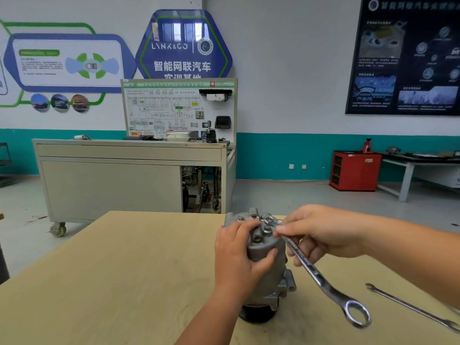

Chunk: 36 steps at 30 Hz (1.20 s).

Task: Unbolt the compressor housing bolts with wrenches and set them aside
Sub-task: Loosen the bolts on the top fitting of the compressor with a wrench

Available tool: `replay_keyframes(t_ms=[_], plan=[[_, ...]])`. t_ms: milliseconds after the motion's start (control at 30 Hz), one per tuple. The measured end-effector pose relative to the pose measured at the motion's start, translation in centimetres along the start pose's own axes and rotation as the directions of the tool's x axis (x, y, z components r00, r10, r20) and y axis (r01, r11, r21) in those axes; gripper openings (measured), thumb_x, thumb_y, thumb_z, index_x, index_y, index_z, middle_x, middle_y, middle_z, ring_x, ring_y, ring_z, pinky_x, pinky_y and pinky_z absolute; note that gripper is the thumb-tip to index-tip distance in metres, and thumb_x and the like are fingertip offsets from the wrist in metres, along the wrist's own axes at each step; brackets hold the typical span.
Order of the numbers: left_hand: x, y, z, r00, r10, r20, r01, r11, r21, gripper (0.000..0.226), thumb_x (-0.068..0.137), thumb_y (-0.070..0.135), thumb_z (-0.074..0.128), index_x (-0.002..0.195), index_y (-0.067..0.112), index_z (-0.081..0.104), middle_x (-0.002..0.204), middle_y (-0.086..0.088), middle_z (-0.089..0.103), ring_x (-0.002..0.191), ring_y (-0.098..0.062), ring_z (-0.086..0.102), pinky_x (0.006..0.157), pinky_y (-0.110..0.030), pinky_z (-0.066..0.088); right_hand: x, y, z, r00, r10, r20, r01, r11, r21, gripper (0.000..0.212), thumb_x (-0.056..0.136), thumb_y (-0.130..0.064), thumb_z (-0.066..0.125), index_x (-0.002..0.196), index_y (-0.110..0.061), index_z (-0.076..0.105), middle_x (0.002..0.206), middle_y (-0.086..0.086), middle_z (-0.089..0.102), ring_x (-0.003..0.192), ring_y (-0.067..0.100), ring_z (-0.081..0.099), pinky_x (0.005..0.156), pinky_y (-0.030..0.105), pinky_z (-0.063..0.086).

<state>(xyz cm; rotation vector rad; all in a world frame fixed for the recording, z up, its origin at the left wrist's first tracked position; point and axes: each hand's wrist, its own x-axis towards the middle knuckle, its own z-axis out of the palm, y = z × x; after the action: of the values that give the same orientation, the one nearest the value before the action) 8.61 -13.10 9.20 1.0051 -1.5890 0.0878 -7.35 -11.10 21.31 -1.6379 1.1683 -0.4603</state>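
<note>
A grey metal compressor [268,267] stands upright on the wooden table [124,270], with several bolts [266,229] showing on its top housing. My left hand [236,255] grips the upper body of the compressor from the left. My right hand [321,232] holds a shiny combination wrench [321,277] near its open end, which sits at a bolt on the housing top. The wrench's ring end points down toward me, above the table. A second, thinner wrench [410,307] lies on the table at the right.
Behind the table stands a grey wheeled training bench [112,185] with a wiring-diagram board. A red cabinet [353,170] and a low white bench [418,168] are at the back right along the wall.
</note>
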Motion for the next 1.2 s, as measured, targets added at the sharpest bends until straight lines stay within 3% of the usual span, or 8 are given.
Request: replay_keyframes(t_ms=[300, 400, 500, 667, 800, 1033, 1200], plan=[[0.0, 0.1, 0.1, 1.0, -0.023, 0.011, 0.023, 1.0, 0.006, 0.05, 0.066, 0.044, 0.072, 0.106, 0.015, 0.065, 0.101, 0.004, 0.062, 0.091, -0.022, 0.055, 0.083, -0.043, 0.048, 0.3, -0.4, 1.0, 0.994, 0.065, -0.087, -0.057, 0.994, 0.098, 0.021, 0.098, -0.019, 0.047, 0.088, -0.004, 0.059, 0.051, 0.007, 0.064, 0.044, 0.011, 0.062, 0.044, 0.021, 0.052], [0.0, 0.2, 0.3, 0.999, -0.04, 0.006, 0.039, 0.999, 0.025, 0.049, 0.063, 0.039, 0.079, 0.104, 0.015, 0.065, 0.099, 0.004, 0.062, 0.09, -0.023, 0.055, 0.082, -0.043, 0.048, 0.3, -0.5, 1.1, 0.992, 0.081, -0.094, -0.074, 0.994, 0.077, 0.023, 0.099, -0.02, 0.046, 0.089, -0.004, 0.058, 0.051, 0.008, 0.064, 0.042, 0.012, 0.061, 0.043, 0.021, 0.052], [0.2, 0.7, 0.4, 0.999, -0.04, -0.017, 0.042, 0.996, 0.082, 0.05, 0.062, 0.048, 0.072, 0.099, 0.016, 0.063, 0.094, 0.003, 0.061, 0.084, -0.021, 0.053, 0.077, -0.041, 0.049, 0.3, -0.6, 1.3, 0.993, 0.088, -0.076, -0.085, 0.995, 0.043, 0.024, 0.1, -0.021, 0.044, 0.088, -0.004, 0.057, 0.052, 0.008, 0.065, 0.044, 0.012, 0.063, 0.043, 0.021, 0.052], [0.2, 0.6, 0.9, 0.999, -0.023, -0.031, 0.027, 0.99, 0.138, 0.051, 0.06, 0.04, 0.086, 0.097, 0.014, 0.063, 0.091, 0.0, 0.059, 0.079, -0.023, 0.05, 0.072, -0.041, 0.049, 0.3, -0.7, 1.3, 0.991, 0.107, -0.079, -0.108, 0.994, -0.005, 0.025, 0.1, -0.023, 0.043, 0.087, -0.006, 0.057, 0.051, 0.006, 0.064, 0.042, 0.011, 0.062, 0.041, 0.02, 0.05], [0.1, 0.7, 0.9, 0.999, -0.021, -0.044, 0.025, 0.995, 0.093, 0.049, 0.065, 0.048, 0.071, 0.104, 0.018, 0.065, 0.093, 0.003, 0.059, 0.081, -0.022, 0.05, 0.072, -0.04, 0.048, 0.4, -1.1, 1.0, 0.988, 0.106, -0.108, -0.106, 0.994, 0.005, 0.027, 0.099, -0.024, 0.045, 0.085, -0.006, 0.059, 0.048, 0.005, 0.06, 0.039, 0.011, 0.057, 0.042, 0.021, 0.05], [0.0, 0.5, 0.8, 1.0, -0.016, -0.012, 0.017, 0.996, 0.092, 0.049, 0.065, 0.039, 0.081, 0.11, 0.024, 0.069, 0.102, 0.001, 0.061, 0.088, -0.023, 0.052, 0.077, -0.042, 0.049, 0.4, -0.7, 1.2, 0.989, 0.103, -0.105, -0.104, 0.994, -0.009, 0.028, 0.099, -0.026, 0.044, 0.088, -0.005, 0.058, 0.05, 0.006, 0.061, 0.041, 0.012, 0.06, 0.04, 0.02, 0.049], [0.1, 0.8, 0.6, 1.0, -0.025, -0.003, 0.025, 0.993, 0.117, 0.047, 0.066, 0.043, 0.077, 0.109, 0.025, 0.069, 0.101, 0.001, 0.061, 0.088, -0.023, 0.053, 0.079, -0.038, 0.047, 0.3, 0.8, 1.6, 0.989, 0.04, -0.142, -0.032, 0.998, 0.059, 0.027, 0.097, -0.029, 0.049, 0.094, -0.003, 0.056, 0.051, 0.004, 0.06, 0.04, 0.012, 0.056, 0.043, 0.022, 0.048]])
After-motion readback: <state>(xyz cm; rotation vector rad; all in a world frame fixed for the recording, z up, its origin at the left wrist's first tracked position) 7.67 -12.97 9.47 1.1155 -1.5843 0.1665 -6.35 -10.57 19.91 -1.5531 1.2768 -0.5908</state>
